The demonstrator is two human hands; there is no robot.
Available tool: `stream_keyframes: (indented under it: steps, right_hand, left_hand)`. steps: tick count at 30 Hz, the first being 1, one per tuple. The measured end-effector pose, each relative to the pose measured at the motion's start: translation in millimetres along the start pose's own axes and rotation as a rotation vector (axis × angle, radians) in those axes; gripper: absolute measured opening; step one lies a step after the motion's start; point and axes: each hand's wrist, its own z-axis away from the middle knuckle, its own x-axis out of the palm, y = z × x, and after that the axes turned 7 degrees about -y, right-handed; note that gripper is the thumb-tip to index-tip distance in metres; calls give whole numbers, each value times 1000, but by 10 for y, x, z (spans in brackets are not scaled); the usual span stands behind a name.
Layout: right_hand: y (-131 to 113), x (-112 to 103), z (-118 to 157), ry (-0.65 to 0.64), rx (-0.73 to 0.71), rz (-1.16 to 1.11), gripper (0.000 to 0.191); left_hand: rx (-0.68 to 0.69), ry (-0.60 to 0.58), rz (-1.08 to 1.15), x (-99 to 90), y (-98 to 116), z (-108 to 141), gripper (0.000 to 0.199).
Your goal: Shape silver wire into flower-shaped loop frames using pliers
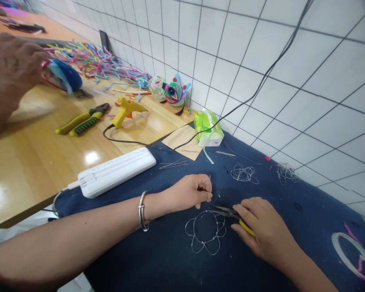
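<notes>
My left hand [192, 190], with a silver bangle at the wrist, is closed in a pinch. A thin piece of wire [210, 177] sticks up from its fingertips. In my right hand [258, 227] are needle-nose pliers [228, 211] with yellow handles. Their jaws point left, over the upper edge of a flower-shaped wire frame [203, 242]. That frame lies on the dark blue cloth, with loops around a ring and small pink spots at the joints. Whether the plier tips touch it I cannot tell.
Behind lie another wire flower [243, 173], tangled wire [287, 173], straight wires [173, 164] and a tissue pack [207, 125]. A white power strip [117, 172], glue gun [126, 111] and cutting pliers [83, 120] are left. Another person's hand [15, 65] reaches beside a blue object [65, 76].
</notes>
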Motion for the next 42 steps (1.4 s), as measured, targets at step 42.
stream_keyframes:
  steps: [42]
  right_hand:
    - [-605,-292,-265,-16,359,-522,18]
  left_hand:
    - [231,9,13,-62,264,260,7]
